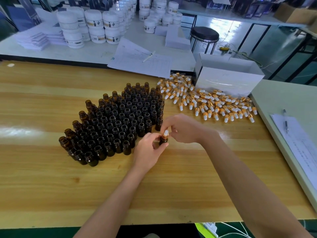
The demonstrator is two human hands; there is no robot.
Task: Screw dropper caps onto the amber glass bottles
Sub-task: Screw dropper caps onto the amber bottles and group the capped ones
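- The left hand [148, 149] holds one amber bottle [163, 141] beside the bottle group [113, 121].
- The right hand [183, 128] pinches its dropper cap [165, 133], likely twisting.
- Next: probably a new cap from the pile [211, 102].

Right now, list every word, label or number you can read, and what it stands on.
No text is legible.
White jars: labels blurred.
Form sheet at the back: print too small.
White box: faint mark, unreadable.
Sheets at right: print too small.

Bright overhead light, glare on table [18, 132] — edges bowed
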